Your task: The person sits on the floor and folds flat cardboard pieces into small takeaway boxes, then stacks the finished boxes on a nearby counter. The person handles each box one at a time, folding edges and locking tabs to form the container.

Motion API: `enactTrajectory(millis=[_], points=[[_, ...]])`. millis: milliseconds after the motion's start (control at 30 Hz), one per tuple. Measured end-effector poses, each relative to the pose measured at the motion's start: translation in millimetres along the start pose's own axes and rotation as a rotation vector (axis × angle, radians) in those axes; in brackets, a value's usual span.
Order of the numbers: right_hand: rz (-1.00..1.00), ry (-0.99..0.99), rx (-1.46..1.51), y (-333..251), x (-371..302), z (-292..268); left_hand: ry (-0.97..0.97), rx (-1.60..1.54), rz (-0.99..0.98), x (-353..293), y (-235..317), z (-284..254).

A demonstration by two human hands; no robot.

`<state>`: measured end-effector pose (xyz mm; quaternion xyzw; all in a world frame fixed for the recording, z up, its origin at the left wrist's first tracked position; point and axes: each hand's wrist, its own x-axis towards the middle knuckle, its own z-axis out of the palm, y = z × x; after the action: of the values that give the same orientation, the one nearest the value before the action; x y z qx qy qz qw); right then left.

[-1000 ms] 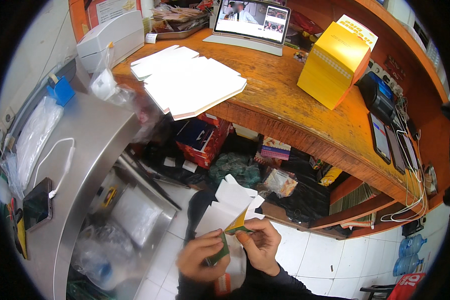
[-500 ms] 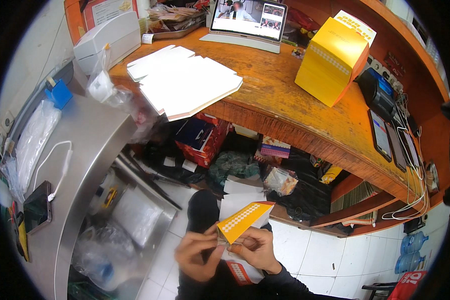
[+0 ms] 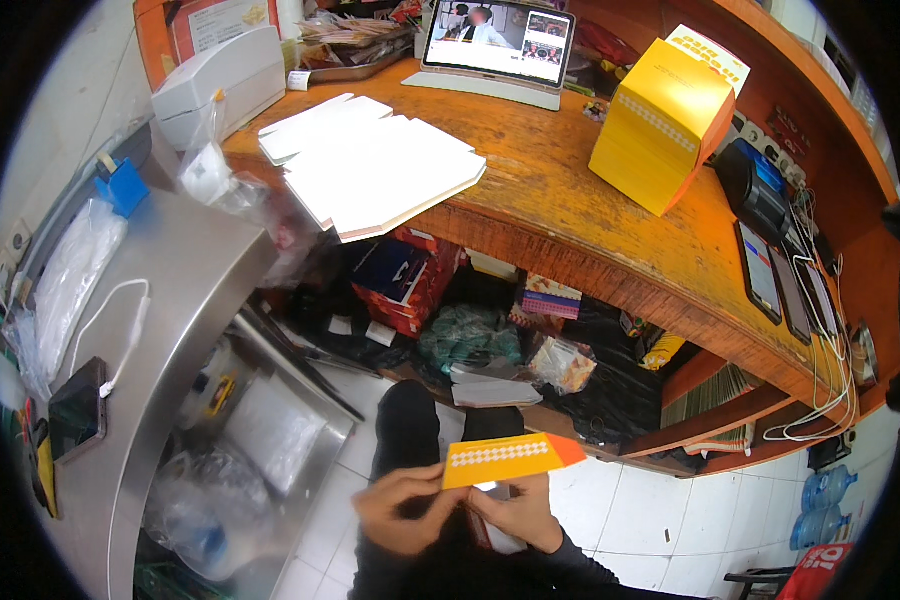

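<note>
low in view, toward six o'clock, found yellow carton (image 3: pixel 500 461) gripped at its left end by the left hand (image 3: pixel 402 510) and under its lower edge by the right hand (image 3: pixel 520 514), fingers partly hidden. noted white cardboard stack (image 3: pixel 385 175) at eleven o'clock and yellow box (image 3: pixel 645 130) toward two, both on wooden desk (image 3: pixel 545 172).

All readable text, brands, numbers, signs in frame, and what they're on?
Not quoting any wording; locations only.
Yellow box: large lettering on its white flap.
Red item, lower right: white lettering.
Tablet: too small to read.
White sheet, upper left: too small.
Held carton: any print too small.
</note>
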<state>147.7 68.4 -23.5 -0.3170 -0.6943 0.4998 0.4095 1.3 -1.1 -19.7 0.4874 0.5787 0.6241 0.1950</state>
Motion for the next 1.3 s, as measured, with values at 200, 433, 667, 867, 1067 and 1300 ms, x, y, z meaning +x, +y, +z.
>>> enactTrajectory(millis=[200, 433, 667, 867, 1067, 1300], points=[[-0.43, 0.405, -0.358, -26, 5, -2, 0.289, 0.215, 0.016, 2, -16, -14], [-0.446, 0.358, -0.321, -18, 23, -18, 0.362, -0.049, -0.108, 4, -21, -7], [-0.512, 0.303, -0.429, -14, 24, -16, -0.011, 0.144, 0.001, 6, -5, -8], [-0.556, 0.084, -0.502, -12, 18, -5, -0.108, -0.264, -0.199, 5, 11, -1], [-0.494, -0.032, -0.466, -11, 14, 1, -0.085, -0.506, -0.344, -3, 9, -1], [-0.408, -0.011, -0.37, -14, 22, -8, 0.031, -0.291, -0.253, -1, 5, -7]])
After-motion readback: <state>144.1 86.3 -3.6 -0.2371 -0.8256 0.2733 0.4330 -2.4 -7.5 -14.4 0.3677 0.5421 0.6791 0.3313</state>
